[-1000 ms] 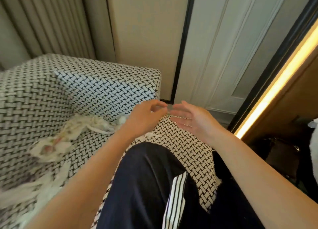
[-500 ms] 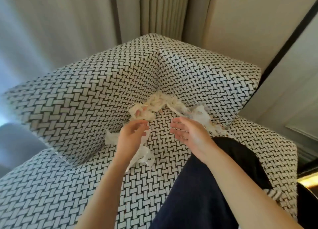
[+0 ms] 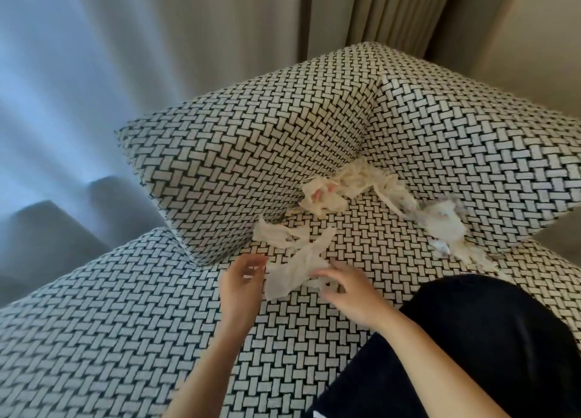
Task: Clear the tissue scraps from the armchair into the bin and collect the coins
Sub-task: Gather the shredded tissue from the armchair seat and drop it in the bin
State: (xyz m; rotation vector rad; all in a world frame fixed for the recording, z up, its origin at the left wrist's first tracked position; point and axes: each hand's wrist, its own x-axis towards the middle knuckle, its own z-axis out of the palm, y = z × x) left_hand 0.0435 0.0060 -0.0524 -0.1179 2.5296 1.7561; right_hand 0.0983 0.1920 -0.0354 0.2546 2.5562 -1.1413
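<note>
Patterned armchair seat [image 3: 125, 323]: a relaxed left hand [image 3: 243, 281] flanks a torn tissue strip [image 3: 295, 270] while the right hand [image 3: 350, 293] curls fingers onto its near end, grip uncertain, apparently gathering it. More tissue scraps [image 3: 341, 191] crowd the corner beyond both hands.

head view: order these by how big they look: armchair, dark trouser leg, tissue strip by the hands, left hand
1. armchair
2. dark trouser leg
3. tissue strip and left hand look about alike, unranked

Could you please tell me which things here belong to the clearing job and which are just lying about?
Job: tissue scraps on the armchair; left hand and right hand at the nearest strip. No coins or bin in view.
Lying about: curtains; dark trousers.
</note>
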